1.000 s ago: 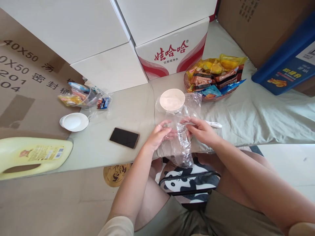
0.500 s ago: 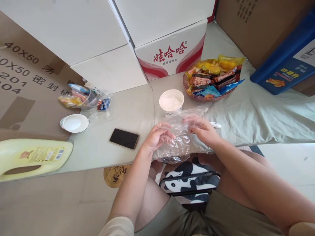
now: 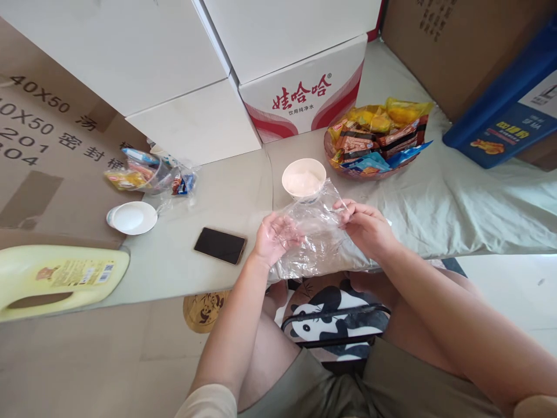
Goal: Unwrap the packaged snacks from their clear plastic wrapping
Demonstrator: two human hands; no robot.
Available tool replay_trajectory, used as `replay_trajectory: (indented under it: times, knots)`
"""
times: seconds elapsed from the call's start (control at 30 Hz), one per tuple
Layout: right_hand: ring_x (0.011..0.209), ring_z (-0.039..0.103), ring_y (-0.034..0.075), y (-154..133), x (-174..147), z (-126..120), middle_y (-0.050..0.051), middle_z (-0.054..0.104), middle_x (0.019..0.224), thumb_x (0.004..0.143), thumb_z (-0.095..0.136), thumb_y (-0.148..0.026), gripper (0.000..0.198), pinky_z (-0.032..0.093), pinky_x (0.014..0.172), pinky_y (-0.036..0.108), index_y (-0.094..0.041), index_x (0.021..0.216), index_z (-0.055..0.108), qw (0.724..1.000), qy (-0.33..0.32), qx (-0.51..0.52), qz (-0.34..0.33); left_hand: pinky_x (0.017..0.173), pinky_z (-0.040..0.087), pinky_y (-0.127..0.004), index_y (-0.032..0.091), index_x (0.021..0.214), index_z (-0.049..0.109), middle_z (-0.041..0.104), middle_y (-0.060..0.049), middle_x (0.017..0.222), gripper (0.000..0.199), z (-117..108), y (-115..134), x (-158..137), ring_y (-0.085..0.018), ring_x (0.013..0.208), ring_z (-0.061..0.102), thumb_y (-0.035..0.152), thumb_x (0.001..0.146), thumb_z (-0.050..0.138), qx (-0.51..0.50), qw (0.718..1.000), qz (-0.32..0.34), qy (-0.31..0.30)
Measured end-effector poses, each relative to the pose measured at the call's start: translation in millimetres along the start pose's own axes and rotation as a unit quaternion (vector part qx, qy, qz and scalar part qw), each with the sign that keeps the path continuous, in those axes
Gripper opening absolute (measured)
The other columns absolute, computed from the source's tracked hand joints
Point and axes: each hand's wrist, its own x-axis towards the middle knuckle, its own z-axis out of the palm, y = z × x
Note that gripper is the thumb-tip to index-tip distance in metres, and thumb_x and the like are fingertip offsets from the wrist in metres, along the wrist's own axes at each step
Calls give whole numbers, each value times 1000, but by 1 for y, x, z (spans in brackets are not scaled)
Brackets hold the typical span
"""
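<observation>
The clear plastic bag [image 3: 321,239] lies between both hands, its long axis seeming to slant from one o'clock to seven; the right hand [image 3: 365,226] pinches its edge, the film lying toward eight o'clock from that grip; the left hand [image 3: 275,239], fingers loosely spread, meets its nine-o'clock side, inside or behind I cannot tell; the paper cup [image 3: 303,176] stands at twelve.

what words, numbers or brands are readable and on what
"40X50 汤", end hidden: left brown carton
"0X50 密封桶", start cut: same carton
"201": same carton
"04", start cut: same carton
"娃哈哈®": white-and-red carton
"饮用纯净水": below that
Too small or blurred: blue container, yellow jug, right brown carton, snack wrappers
</observation>
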Motion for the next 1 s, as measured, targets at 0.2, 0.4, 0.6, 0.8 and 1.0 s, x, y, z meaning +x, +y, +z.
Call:
replay_trajectory:
  times: [0.2,0.4,0.6,0.8,1.0]
  knots:
    - [68,50,15,3,2,-1,8,64,86,76,60,-52,38,44,63,30,-21,54,60,998,5,-43,44,63,55,-30,16,57,59,58,-1,58,38,3,-6,4,-14,58,61,47,67,77,71,997,32,20]
    - [75,56,15,10,2,-4,3,65,92,73,69,-44,29,45,68,28,-22,93,69,995,2,-87,57,62,48,-24,15,69,65,62,0,68,32,-1,-8,2,-10,61,57,38,60,85,197,977,78,-8]
    - [89,61,15,9,0,-2,3,65,109,67,76,-28,56,50,78,29,-26,120,56,992,-20,-68,103,66,46,-21,17,87,66,65,-1,86,34,-4,-10,3,-11,71,61,29,61,85,218,969,114,-5]
    - [77,60,12,12,5,-3,1,66,103,63,73,-22,61,49,68,26,-27,120,51,995,35,-54,78,70,49,-23,19,93,60,64,0,96,39,-4,-11,5,-10,74,62,22,62,83,209,964,161,14]
    - [70,58,14,11,4,-2,-1,64,75,66,73,-32,31,45,65,27,-20,93,62,985,-59,-105,121,65,48,-22,24,106,50,65,3,90,61,-2,-8,6,-10,69,64,24,57,86,158,972,167,35]
